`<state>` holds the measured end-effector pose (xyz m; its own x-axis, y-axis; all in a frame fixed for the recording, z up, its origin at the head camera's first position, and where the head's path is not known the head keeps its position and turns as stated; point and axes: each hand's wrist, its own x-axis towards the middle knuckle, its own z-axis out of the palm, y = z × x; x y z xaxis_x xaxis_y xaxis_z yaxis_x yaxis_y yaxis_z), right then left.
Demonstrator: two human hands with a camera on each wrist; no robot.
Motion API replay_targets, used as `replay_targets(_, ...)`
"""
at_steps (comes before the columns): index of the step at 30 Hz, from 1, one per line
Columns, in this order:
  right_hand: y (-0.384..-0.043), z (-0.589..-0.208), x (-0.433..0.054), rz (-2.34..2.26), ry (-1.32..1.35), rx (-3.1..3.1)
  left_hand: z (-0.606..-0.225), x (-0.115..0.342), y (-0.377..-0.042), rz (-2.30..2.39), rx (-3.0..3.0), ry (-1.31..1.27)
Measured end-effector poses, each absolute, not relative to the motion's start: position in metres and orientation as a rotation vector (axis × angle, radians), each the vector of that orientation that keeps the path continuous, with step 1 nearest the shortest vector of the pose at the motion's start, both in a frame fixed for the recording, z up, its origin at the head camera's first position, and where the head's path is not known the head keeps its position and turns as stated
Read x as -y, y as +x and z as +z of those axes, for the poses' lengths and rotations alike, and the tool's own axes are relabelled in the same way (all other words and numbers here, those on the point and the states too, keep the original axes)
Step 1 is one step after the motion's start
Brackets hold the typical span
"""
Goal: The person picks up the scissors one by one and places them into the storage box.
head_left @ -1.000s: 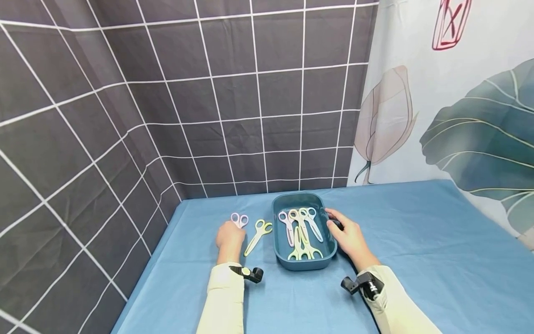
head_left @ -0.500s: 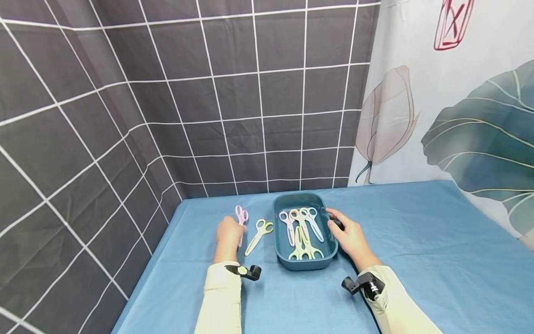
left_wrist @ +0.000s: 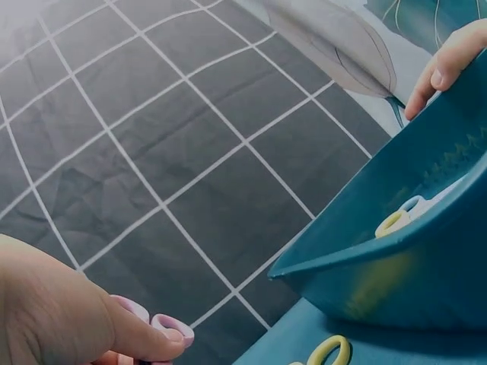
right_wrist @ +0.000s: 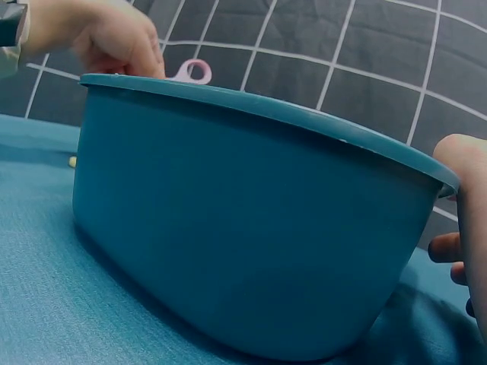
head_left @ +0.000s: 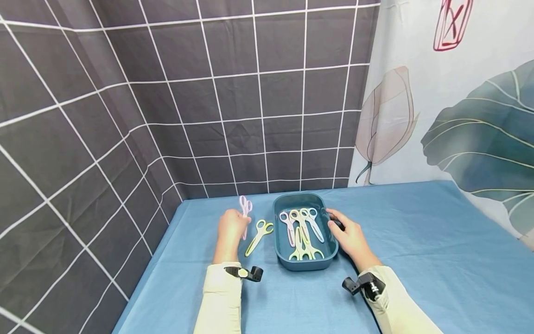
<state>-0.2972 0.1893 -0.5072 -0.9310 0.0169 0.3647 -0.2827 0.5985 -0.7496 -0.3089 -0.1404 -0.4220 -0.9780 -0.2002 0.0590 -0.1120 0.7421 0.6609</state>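
Note:
My left hand (head_left: 230,232) pinches pink scissors (head_left: 246,206) near the blades, with their handle loops pointing away from me, at the left of the table. In the left wrist view, the pink loops (left_wrist: 175,327) stick out past the fingers. Yellow scissors (head_left: 259,237) lie on the cloth between that hand and a teal plastic bin (head_left: 306,266). Several pastel scissors lie in the bin, including a pink pair (head_left: 290,232) and a light blue pair (head_left: 315,227). My right hand (head_left: 351,237) holds the bin's right rim, some of its fingers outside the wall.
A blue cloth (head_left: 417,250) covers the table. Behind it and to the left hangs dark grey sheeting (head_left: 233,102) with white grid lines; a white leaf-patterned curtain (head_left: 388,153) is at the right. Black camera mounts (head_left: 362,284) sit on both wrists.
My left hand has turned the pink scissors upright and moved them slightly away from me, lifting them. My right hand, the bin and the yellow scissors have stayed in place.

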Motion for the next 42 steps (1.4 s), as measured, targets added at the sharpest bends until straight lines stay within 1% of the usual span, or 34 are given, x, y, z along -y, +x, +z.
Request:
replay_targets(4, -0.297, -0.507, -0.189, 1.251, 0.215, 2.489, -0.421, 0.139, -0.309, -1.109, 2.779, 0.231)
replay_targets(17, -0.296, -0.508, -0.189, 1.247, 0.204, 2.497, -0.416, 0.122, -0.31, -1.566, 2.639, 0.09)
replay_targets(23, -0.297, -0.509, -0.19, 1.258, 0.207, 2.491, -0.418, 0.115, -0.309, -1.722, 2.57, 0.074)
replay_targets(29, -0.297, -0.509, -0.19, 1.256, 0.212, 2.481, -0.417, 0.109, -0.308, -1.825, 2.566, 0.051)
replay_targets(37, -0.297, -0.51, -0.19, 1.26, 0.206, 2.484, -0.417, 0.097, -0.307, -1.843, 2.618, -0.029)
replay_targets(42, -0.297, -0.509, -0.19, 1.258, 0.21, 2.488, -0.42, 0.088, -0.306, -1.972, 2.578, -0.06)
